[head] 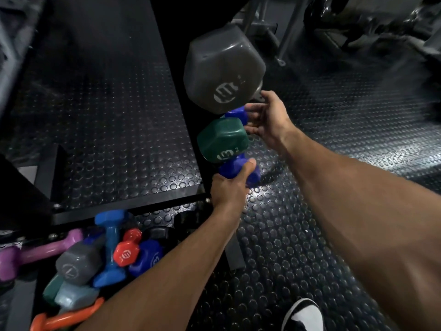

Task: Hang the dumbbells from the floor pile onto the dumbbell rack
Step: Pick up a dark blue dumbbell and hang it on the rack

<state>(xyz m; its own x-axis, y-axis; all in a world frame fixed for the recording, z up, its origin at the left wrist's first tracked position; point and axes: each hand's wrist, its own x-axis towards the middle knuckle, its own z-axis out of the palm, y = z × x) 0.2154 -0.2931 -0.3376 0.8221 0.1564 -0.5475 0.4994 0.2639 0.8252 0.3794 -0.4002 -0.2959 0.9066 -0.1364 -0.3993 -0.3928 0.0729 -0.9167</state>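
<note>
A dark upright rack [191, 120] carries a big grey dumbbell [223, 68] at the top, a blue dumbbell [236, 114] under it and a green dumbbell [223, 139] below that. My left hand [230, 187] grips another blue dumbbell [238, 169] just beneath the green one. My right hand [267, 118] reaches in from the right, fingers spread against the upper blue dumbbell's end. The floor pile [95, 261] lies at the lower left: purple, grey, light blue, red, dark blue, green and orange pieces.
A raised black studded platform [107, 115] fills the left. Studded rubber floor [298, 235] spreads to the right. My shoe [303, 315] shows at the bottom. Grey machine frames [286, 32] stand at the back right.
</note>
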